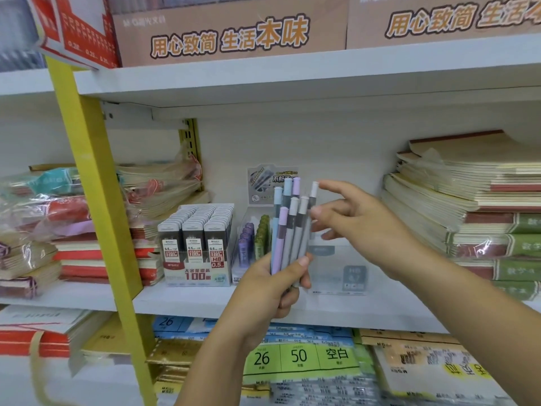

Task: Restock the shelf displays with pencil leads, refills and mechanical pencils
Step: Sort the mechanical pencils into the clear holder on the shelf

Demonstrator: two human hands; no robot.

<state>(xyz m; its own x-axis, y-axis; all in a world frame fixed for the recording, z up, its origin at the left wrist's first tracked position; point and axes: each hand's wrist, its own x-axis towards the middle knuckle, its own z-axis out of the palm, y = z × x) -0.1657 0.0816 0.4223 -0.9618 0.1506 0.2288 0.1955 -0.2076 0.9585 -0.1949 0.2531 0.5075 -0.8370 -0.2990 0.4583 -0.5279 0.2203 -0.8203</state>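
The left hand (272, 285) grips a bundle of pencils (288, 230) round their lower ends, fingers curled tight and thumb pressed across the front. The pencils stand nearly upright, fanned a little, caps up, in pale blue, lilac and grey.

The right hand (363, 224) comes in from 3 o'clock of the bundle. Its fingers are loosely spread, the forefinger stretched out just beside the cap of the rightmost pencil and the thumb tip at that pencil's barrel. Whether it pinches the pencil or only touches it cannot be told.

At 9 o'clock of the bundle, on the white shelf (181, 300), sits a display of lead boxes (196, 230) marked 0.5 HB, with three rows that look full. Between that display and the bundle stand purple and green lead tubes (253, 238) in a clear holder. At 4 o'clock, behind the right wrist, is a clear tray (345, 259) labelled HB 0.7. It is blurred, and no stock shows in it. Stacks of notebooks (468, 194) lie far out at 3 o'clock.

Judged from this, the 0.5 leads look done and the tubes are at least partly stocked. No pencil has been placed yet, since the whole bundle is in hand and no slot for it shows. The 0.7 tray probably needs filling too.
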